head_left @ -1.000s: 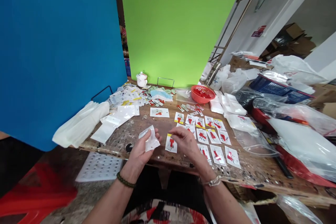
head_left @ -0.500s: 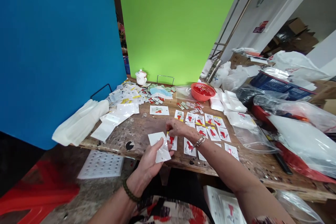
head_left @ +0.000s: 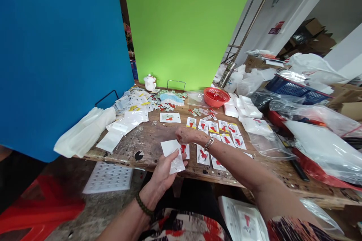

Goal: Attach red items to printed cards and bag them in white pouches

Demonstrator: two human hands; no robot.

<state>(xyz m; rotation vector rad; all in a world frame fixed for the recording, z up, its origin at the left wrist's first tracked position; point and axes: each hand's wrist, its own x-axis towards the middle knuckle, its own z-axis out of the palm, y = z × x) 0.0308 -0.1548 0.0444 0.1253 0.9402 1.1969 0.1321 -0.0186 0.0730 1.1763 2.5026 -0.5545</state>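
Observation:
My left hand [head_left: 164,171] pinches a small white plastic bag [head_left: 173,154] between thumb and fingers, above the table's front edge. Curled over the bag's upper right corner is my right hand [head_left: 187,135], its fingers closed and pointing down. The fingertips are partly hidden, so I cannot make out what they hold. Just right of the bag lies a white packet with a red piece [head_left: 185,150], partly covered by my hands. More such packets [head_left: 203,155] are spread in rows under and beyond my right forearm. One bag with a green-and-red card [head_left: 170,117] lies further back.
Loose white bags [head_left: 113,137] and a stack of white sheets [head_left: 85,131] are at the left. Small cards [head_left: 166,101] are heaped at the back, near a white lidded pot [head_left: 149,82]. A red basket [head_left: 216,97] stands back right; plastic-wrapped goods [head_left: 325,150] crowd the right side.
My right hand stays by the bag's upper corner, shifted slightly. The bag in my left hand has tilted a little. The whole view has moved slightly.

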